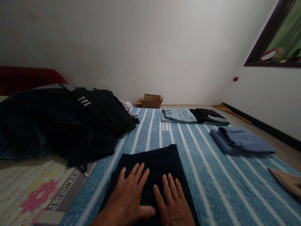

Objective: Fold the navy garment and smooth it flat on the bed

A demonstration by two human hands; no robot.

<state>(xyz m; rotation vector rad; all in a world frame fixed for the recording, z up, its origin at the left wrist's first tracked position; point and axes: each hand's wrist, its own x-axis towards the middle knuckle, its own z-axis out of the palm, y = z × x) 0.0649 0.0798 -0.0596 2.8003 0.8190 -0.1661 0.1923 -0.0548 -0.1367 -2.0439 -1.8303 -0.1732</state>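
A folded dark navy garment (155,160) lies on the blue striped sheet (202,175) right in front of me. My left hand (128,196) rests flat on its near left part, fingers spread. My right hand (172,202) lies flat beside it on the near right part, fingers together and pointing away. Neither hand grips anything; both palms press down on the cloth.
A heap of dark unfolded clothes (58,122) fills the left. Folded pale jeans (177,115), a folded black item (209,116) and a folded blue item (240,139) lie further back and right. A tan cloth (287,182) shows at the right edge. A cardboard box (151,101) stands by the wall.
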